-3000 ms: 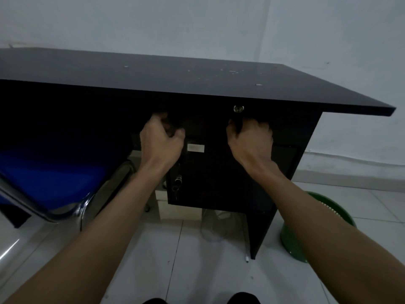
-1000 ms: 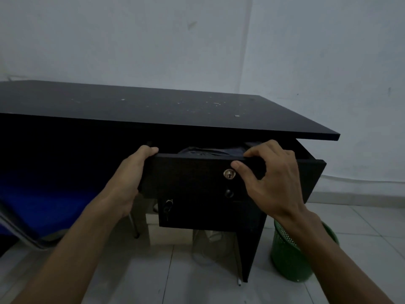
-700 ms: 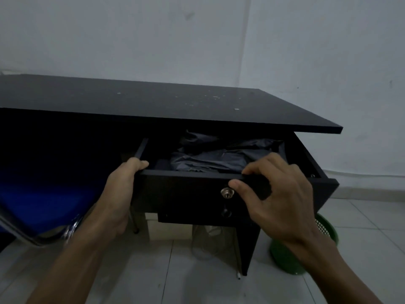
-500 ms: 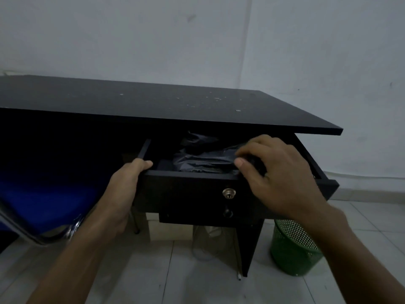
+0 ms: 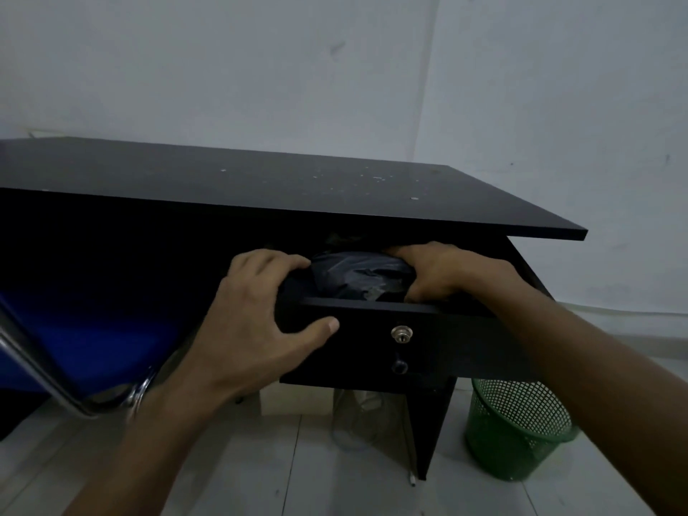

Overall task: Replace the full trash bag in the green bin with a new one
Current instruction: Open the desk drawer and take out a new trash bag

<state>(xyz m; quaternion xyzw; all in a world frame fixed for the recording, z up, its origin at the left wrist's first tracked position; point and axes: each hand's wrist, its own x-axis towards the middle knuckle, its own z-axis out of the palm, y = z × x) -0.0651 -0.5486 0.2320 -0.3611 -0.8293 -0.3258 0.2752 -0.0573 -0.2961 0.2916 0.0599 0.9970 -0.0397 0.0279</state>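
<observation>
Nearest the camera, two bare forearms reach forward over the pale tiled floor (image 5: 238, 474). The left hand (image 5: 257, 322) holds the left end of the black wooden drawer (image 5: 372, 340): its thumb presses the drawer front and its fingers curl over the top edge, the fingertips touching the bundle inside. The right hand (image 5: 443, 271) is sunk into the drawer, fingers curled down round the right side of the crumpled dark grey plastic trash bags (image 5: 357, 275); this grip looks closed on the plastic, though the fingertips themselves are hidden behind the drawer front.

The step in hand, as I judge it, is fetching a fresh bag. The next move calls for lifting a single bag free of the bundle, clear of the underside of the black desk (image 5: 260, 184) just above, without dragging the rest out. The left hand could steady the drawer or help separate one sheet.

The bags lie between the two hands, inside the drawer, below the desk top. Low on the right, just beside the desk leg, stands the green mesh plastic bin (image 5: 517, 437); it is well apart from both hands, and what shows of its inside holds no bag. To the left a blue chair with a chrome frame (image 5: 93, 329) stands under the desk. Beyond is a plain white wall (image 5: 335, 68).
</observation>
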